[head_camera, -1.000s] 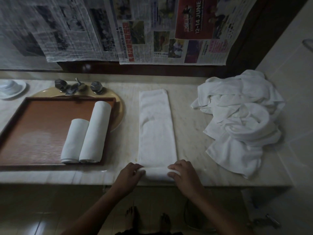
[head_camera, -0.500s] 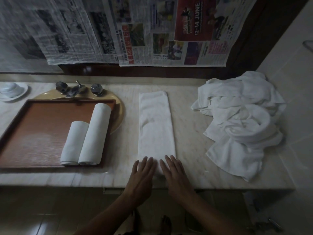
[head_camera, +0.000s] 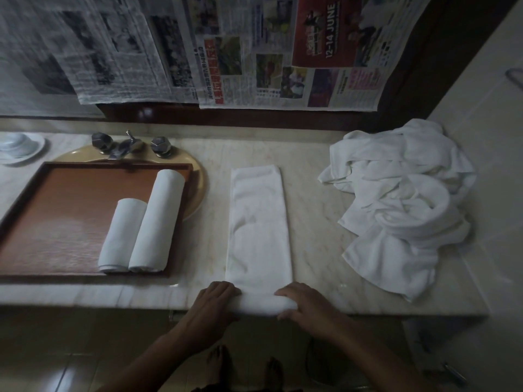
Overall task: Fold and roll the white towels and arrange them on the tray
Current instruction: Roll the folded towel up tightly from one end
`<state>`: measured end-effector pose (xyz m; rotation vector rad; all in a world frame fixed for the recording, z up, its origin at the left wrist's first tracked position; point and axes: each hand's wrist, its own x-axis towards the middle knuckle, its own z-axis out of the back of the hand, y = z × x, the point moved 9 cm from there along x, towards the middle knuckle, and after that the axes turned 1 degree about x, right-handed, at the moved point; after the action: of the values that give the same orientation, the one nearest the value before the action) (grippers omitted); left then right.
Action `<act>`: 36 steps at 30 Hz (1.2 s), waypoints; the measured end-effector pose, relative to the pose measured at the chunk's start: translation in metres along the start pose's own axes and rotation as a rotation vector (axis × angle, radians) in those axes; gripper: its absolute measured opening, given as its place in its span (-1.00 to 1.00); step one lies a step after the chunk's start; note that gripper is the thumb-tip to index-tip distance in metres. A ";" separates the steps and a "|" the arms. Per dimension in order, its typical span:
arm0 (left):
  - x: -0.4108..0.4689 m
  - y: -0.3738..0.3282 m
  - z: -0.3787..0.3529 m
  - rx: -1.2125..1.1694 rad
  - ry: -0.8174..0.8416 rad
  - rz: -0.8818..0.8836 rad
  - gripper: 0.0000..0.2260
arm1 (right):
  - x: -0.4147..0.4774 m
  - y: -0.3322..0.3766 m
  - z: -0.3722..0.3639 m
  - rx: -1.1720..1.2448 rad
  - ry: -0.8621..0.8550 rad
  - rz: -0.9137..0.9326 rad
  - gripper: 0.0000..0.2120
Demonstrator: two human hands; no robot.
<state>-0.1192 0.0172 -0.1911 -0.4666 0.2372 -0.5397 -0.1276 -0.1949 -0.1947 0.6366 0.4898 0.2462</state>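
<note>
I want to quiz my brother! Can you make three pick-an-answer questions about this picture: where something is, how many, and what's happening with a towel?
1. Where is the heap of unfolded towels? A on the floor; B on the counter, right of the folded towel; C hanging on the wall.
2. How many rolled towels lie on the tray? A two; B three; C five.
3. How is the folded towel? A fully rolled; B flat all over; C rolled only at its near end, gripped by the left hand and right hand.
Answers: 1 B, it sits at the counter's right side. 2 A, two rolls lie side by side. 3 C, the rest lies flat.
</note>
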 end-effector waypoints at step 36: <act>0.049 -0.030 0.000 0.357 -0.201 -0.076 -0.40 | 0.283 0.040 0.068 -0.523 -0.074 -0.081 -0.30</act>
<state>-0.0914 -0.0322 -0.1808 -0.1810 -0.0710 -0.5910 0.1470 -0.0949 -0.2249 0.1151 0.3580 0.2602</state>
